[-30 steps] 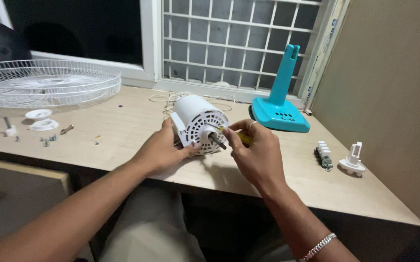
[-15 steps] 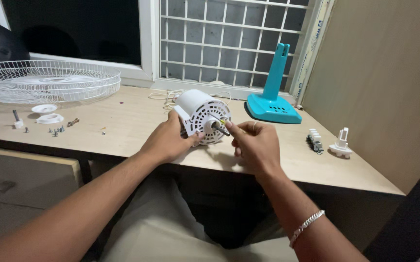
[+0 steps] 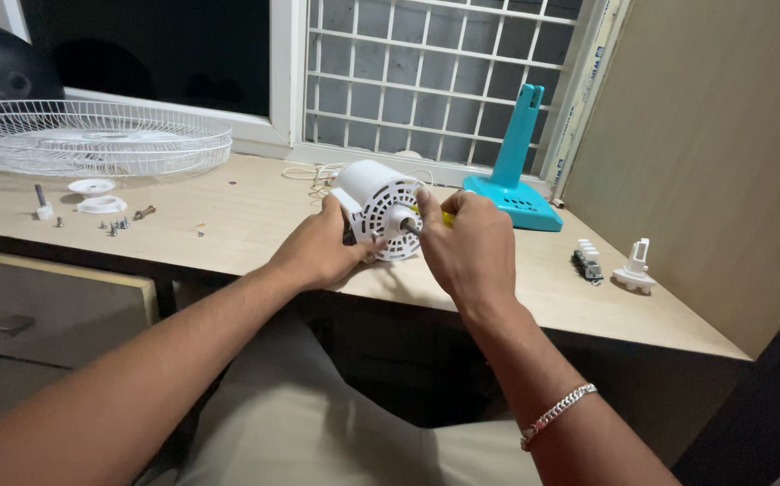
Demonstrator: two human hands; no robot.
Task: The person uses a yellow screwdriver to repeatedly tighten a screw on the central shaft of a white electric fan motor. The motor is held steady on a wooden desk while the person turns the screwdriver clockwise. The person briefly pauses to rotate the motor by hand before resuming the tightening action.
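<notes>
A white fan motor housing (image 3: 379, 202) lies on its side on the wooden table (image 3: 228, 220), its slotted face and metal shaft (image 3: 408, 225) turned toward me. My left hand (image 3: 318, 252) grips the housing from the left side. My right hand (image 3: 466, 247) is closed around a yellow-handled screwdriver (image 3: 445, 218), whose tip is at the front of the housing next to the shaft. Most of the tool is hidden by my fingers.
A white wire fan guard (image 3: 93, 135) lies at the far left, with small white caps (image 3: 93, 187) and loose screws (image 3: 120, 225) beside it. A teal fan stand (image 3: 511, 175) is behind the motor. A switch block (image 3: 586, 261) and white knob part (image 3: 635, 270) sit at right.
The view has shifted slightly. My right hand has moved closer over the motor's front, and the left hand keeps its hold on the housing.
</notes>
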